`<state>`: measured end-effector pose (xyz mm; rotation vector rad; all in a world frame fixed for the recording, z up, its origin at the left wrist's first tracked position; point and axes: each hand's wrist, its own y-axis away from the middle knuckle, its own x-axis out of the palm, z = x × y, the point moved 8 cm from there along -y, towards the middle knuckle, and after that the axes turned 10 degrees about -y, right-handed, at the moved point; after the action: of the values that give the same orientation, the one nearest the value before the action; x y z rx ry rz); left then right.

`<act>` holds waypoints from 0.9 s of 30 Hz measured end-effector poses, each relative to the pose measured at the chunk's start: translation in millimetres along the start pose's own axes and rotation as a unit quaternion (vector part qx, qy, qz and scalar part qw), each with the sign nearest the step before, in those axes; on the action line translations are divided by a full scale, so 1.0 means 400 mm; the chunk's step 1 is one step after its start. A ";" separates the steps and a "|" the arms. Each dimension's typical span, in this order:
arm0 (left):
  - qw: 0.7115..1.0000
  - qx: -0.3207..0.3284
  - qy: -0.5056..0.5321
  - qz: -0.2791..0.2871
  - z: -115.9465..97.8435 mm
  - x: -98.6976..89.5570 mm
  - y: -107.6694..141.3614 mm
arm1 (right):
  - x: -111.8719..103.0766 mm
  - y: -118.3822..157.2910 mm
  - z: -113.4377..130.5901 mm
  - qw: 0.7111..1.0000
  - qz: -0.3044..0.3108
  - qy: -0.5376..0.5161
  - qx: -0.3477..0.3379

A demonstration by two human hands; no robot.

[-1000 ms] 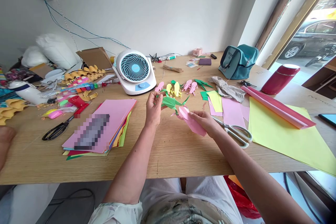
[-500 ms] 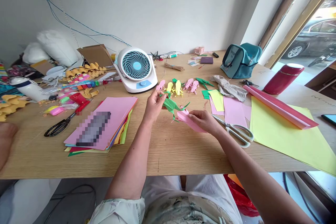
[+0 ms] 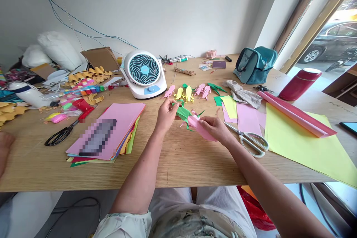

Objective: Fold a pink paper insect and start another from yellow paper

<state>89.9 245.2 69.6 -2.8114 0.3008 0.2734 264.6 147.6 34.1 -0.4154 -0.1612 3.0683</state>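
My left hand [image 3: 165,116] pinches a green origami figure [image 3: 183,113] with thin folded limbs. Between the thumb and fingers of my right hand [image 3: 214,128] is a pink origami figure [image 3: 203,128], long and flat toward my side. The two figures meet and overlap over the table, so their touching parts partly hide each other. Just beyond my hands stand small folded figures in a loose row: pink ones [image 3: 206,92], yellow ones [image 3: 189,93] and a dark green one [image 3: 215,88]. White-handled scissors [image 3: 253,143] lie near my right wrist.
Left of my arms is a stack of coloured paper [image 3: 125,113] with a blurred dark object on top. Black-handled scissors [image 3: 60,136] and a fan [image 3: 144,72] stand beyond it. Yellow sheets [image 3: 304,145], a grey cloth [image 3: 244,95] and a red bottle [image 3: 299,84] occupy the right. Another person's hand [image 3: 5,148] rests far left.
The green figure has shifted slightly right and overlaps more with the pink one. My left hand has moved a little right with it; both hands keep their holds.
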 end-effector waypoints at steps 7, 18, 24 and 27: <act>0.995 0.055 -0.078 -0.037 -0.045 -0.007 0.020 | 0.007 0.003 -0.005 1.000 0.012 -0.016 0.011; 0.983 0.100 -0.120 -0.099 -0.102 -0.007 0.057 | 0.007 0.005 -0.016 0.998 -0.010 -0.049 0.039; 0.984 0.113 -0.121 -0.067 -0.101 0.018 0.061 | 0.010 0.004 -0.031 0.995 0.016 -0.080 0.066; 0.986 0.105 -0.121 -0.044 -0.092 0.028 0.058 | 0.015 0.003 -0.041 0.991 0.038 -0.100 0.076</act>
<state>100.8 209.9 95.2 -2.5424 0.1394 0.5254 263.1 148.3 16.6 -0.1091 0.0841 3.1630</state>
